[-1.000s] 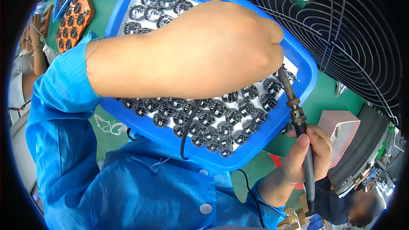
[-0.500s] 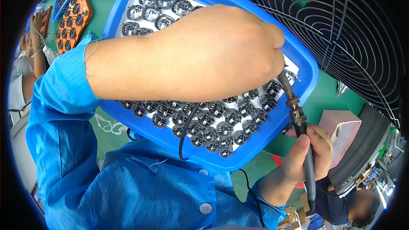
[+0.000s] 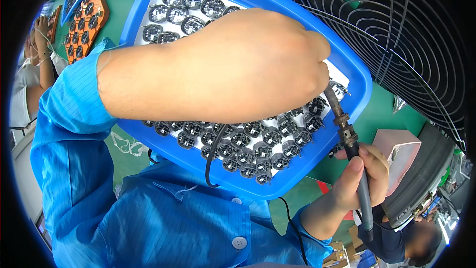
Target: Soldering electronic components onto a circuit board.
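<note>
My right hand (image 3: 364, 176) grips a soldering iron (image 3: 364, 199) by its dark handle, with the metal barrel slanting up and to the left. The iron's tip is hidden behind my left hand (image 3: 285, 59), which is closed over the tray with its knuckles up. Whatever its fingers hold is out of sight. Beneath that hand and forearm lies a blue tray (image 3: 292, 184) with a white lining. Several small round black circuit-board assemblies (image 3: 271, 136) stand in rows on it, the middle ones covered by my arm.
A black wire-guarded fan (image 3: 391, 25) stands at the upper right. Near it are an open pinkish box (image 3: 391, 161) and a black cable (image 3: 210, 164) over the tray's front rim. Orange holders (image 3: 89, 22) with similar parts lie far left on the green table (image 3: 116, 0). Other people are at both sides.
The lower end of the soldering iron's handle has swung slightly to the right, with my right hand shifting a little. My left hand has moved slightly down and stays closed.
</note>
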Available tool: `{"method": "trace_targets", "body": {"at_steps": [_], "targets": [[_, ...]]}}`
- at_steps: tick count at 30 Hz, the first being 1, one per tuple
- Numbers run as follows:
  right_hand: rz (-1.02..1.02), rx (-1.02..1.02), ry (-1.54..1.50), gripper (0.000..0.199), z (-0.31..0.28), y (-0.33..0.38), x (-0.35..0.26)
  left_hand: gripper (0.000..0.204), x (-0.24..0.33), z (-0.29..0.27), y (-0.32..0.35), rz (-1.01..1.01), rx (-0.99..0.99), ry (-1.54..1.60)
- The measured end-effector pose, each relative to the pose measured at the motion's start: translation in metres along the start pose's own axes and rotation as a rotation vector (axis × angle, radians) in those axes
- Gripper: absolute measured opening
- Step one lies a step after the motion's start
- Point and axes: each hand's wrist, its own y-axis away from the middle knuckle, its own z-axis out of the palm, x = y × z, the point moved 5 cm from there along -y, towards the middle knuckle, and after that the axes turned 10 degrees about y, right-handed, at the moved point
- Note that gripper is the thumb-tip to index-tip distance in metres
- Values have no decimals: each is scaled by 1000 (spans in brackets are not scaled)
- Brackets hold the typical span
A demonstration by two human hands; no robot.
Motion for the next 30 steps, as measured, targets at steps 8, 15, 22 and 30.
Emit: {"method": "trace_targets", "body": {"at_steps": [8, 15, 22, 30], "targets": [[-59, 28, -76, 29, -14, 6, -3, 27, 2, -17, 15, 0, 158, -24], [-69, -48, -130, 28, 8, -5, -2, 30, 3, -9, 32, -4, 107, 68], [-114, -56, -153, 23, 10, -5, 3, 30, 5, -6, 27, 12, 79, 35], [-89, -95, -191, 24, 9, -6, 5, 31, 5, -3, 26, 17, 18, 44]]}}
